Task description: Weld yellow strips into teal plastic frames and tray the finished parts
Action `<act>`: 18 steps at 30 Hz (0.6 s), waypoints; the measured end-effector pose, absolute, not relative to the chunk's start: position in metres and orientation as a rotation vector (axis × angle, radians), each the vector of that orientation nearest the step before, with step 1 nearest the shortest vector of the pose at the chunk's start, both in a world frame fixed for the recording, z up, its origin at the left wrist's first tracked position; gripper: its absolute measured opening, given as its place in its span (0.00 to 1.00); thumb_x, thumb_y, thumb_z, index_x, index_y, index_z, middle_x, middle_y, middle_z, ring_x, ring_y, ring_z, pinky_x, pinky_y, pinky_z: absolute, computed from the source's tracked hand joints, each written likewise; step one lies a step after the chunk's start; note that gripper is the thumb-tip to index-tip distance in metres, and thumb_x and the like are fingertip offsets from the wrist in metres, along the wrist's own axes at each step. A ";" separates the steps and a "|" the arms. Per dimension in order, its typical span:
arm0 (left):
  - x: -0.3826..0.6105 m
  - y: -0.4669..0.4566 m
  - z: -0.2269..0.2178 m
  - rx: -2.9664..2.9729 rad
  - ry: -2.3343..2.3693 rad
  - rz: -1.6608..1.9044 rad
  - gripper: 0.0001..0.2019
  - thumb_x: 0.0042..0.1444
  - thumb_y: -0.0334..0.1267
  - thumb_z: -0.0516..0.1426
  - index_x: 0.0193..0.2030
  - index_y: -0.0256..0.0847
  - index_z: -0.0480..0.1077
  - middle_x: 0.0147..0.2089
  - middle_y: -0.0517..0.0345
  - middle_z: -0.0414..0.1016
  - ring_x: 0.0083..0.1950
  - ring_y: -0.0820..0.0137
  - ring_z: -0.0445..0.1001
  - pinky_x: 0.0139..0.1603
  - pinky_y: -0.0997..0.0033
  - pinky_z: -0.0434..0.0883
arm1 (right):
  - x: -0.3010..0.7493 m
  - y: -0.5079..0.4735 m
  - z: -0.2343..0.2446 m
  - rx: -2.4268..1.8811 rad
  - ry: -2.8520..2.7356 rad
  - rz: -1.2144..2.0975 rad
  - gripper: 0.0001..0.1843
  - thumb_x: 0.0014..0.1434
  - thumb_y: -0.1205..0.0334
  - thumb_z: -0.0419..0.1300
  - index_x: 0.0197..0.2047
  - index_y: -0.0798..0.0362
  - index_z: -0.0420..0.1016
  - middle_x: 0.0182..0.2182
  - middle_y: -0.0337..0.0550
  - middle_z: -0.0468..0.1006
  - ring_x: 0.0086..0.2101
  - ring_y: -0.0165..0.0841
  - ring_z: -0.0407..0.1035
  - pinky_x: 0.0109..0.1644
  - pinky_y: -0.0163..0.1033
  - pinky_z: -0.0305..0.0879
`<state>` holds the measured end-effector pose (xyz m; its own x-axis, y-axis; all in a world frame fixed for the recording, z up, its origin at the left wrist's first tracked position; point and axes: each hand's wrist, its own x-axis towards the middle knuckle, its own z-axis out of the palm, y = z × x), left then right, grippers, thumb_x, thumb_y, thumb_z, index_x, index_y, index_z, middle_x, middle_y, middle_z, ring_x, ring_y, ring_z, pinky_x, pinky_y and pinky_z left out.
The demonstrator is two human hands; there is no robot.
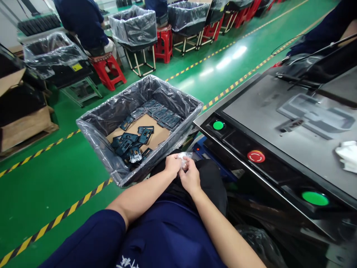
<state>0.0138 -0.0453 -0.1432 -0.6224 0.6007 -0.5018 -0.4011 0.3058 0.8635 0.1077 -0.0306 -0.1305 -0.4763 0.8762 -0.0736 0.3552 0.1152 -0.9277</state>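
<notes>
My left hand (173,165) and my right hand (190,176) meet above my lap, both closed on a small crumpled clear plastic bag (185,156). What the bag contains, if anything, I cannot make out. Just beyond my hands stands a large dark bin (96,136) lined with clear plastic film. Inside it, dark flat moulded plastic parts (145,134) lie in a loose heap at the near left, and more sit in rows along the far side, over a cardboard sheet (152,121).
To my right is a metal-topped machine with a green button (218,125), a red stop button (256,156) and another green button (315,198). A white cloth (347,155) lies on it. Across the green floor, co-workers sit on red stools (108,70) beside lined bins (133,28).
</notes>
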 end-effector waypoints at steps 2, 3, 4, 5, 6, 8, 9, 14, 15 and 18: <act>0.016 -0.048 -0.141 0.254 1.688 1.407 0.07 0.46 0.26 0.58 0.33 0.33 0.76 0.26 0.58 0.72 0.27 0.73 0.69 0.30 0.74 0.66 | 0.111 -0.027 -0.133 -1.295 -1.876 1.272 0.25 0.45 0.59 0.58 0.49 0.50 0.71 0.30 0.39 0.73 0.30 0.36 0.66 0.39 0.42 0.64; 0.017 -0.051 -0.139 0.297 1.681 1.385 0.07 0.46 0.27 0.58 0.33 0.33 0.76 0.27 0.58 0.73 0.29 0.72 0.69 0.32 0.74 0.67 | 0.113 -0.025 -0.135 -1.343 -1.859 1.245 0.24 0.45 0.59 0.58 0.49 0.50 0.71 0.29 0.39 0.73 0.29 0.36 0.66 0.39 0.42 0.63; 0.018 -0.054 -0.138 0.342 1.680 1.366 0.08 0.46 0.27 0.59 0.34 0.34 0.77 0.28 0.58 0.73 0.31 0.72 0.70 0.35 0.74 0.67 | 0.115 -0.022 -0.137 -1.383 -1.840 1.224 0.23 0.45 0.59 0.58 0.48 0.50 0.71 0.29 0.38 0.73 0.29 0.36 0.66 0.38 0.42 0.63; 0.018 -0.057 -0.136 0.386 1.687 1.350 0.07 0.46 0.27 0.60 0.34 0.34 0.77 0.29 0.58 0.73 0.32 0.72 0.70 0.37 0.74 0.67 | 0.116 -0.019 -0.141 -1.417 -1.817 1.204 0.22 0.45 0.59 0.58 0.46 0.50 0.71 0.28 0.37 0.73 0.28 0.36 0.65 0.37 0.41 0.62; 0.019 -0.060 -0.135 0.424 1.701 1.339 0.08 0.46 0.27 0.60 0.34 0.35 0.78 0.30 0.59 0.73 0.33 0.72 0.69 0.39 0.74 0.67 | 0.117 -0.016 -0.144 -1.448 -1.788 1.184 0.21 0.45 0.59 0.57 0.45 0.50 0.71 0.27 0.37 0.72 0.27 0.35 0.65 0.36 0.40 0.62; 0.020 -0.066 -0.133 0.484 1.750 1.324 0.08 0.45 0.27 0.61 0.34 0.37 0.79 0.32 0.60 0.72 0.34 0.72 0.68 0.41 0.74 0.66 | 0.119 -0.010 -0.152 -1.522 -1.709 1.151 0.18 0.45 0.59 0.58 0.42 0.51 0.71 0.24 0.35 0.71 0.26 0.34 0.64 0.34 0.39 0.60; 0.022 -0.068 -0.132 0.523 1.788 1.313 0.09 0.45 0.27 0.62 0.34 0.38 0.79 0.32 0.60 0.71 0.34 0.72 0.67 0.42 0.74 0.65 | 0.119 -0.007 -0.156 -1.572 -1.659 1.135 0.17 0.44 0.60 0.58 0.40 0.50 0.71 0.24 0.34 0.70 0.25 0.34 0.64 0.34 0.39 0.59; 0.029 -0.074 -0.133 0.805 1.906 1.299 0.07 0.52 0.33 0.60 0.37 0.40 0.79 0.36 0.57 0.71 0.35 0.71 0.70 0.41 0.72 0.66 | 0.121 -0.003 -0.161 -1.681 -1.594 1.083 0.14 0.40 0.65 0.59 0.35 0.49 0.71 0.24 0.34 0.71 0.27 0.34 0.65 0.34 0.38 0.58; 0.030 -0.074 -0.132 0.831 1.903 1.318 0.07 0.53 0.33 0.60 0.38 0.39 0.78 0.37 0.56 0.72 0.36 0.71 0.71 0.42 0.72 0.66 | 0.121 -0.004 -0.159 -1.654 -1.615 1.089 0.14 0.41 0.64 0.59 0.35 0.49 0.70 0.25 0.35 0.71 0.27 0.34 0.65 0.34 0.38 0.58; 0.029 -0.072 -0.129 0.814 1.928 1.353 0.08 0.51 0.34 0.61 0.39 0.39 0.75 0.39 0.56 0.71 0.37 0.71 0.70 0.43 0.72 0.66 | 0.120 -0.010 -0.150 -1.537 -1.657 1.165 0.12 0.45 0.61 0.58 0.37 0.49 0.70 0.24 0.33 0.68 0.25 0.32 0.62 0.32 0.37 0.56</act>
<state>0.0285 -0.0720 -0.1294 -0.6046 0.7824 -0.1494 0.1257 0.2790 0.9520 0.1202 -0.0103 -0.1497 -0.1590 0.9775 -0.1384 0.4607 -0.0505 -0.8861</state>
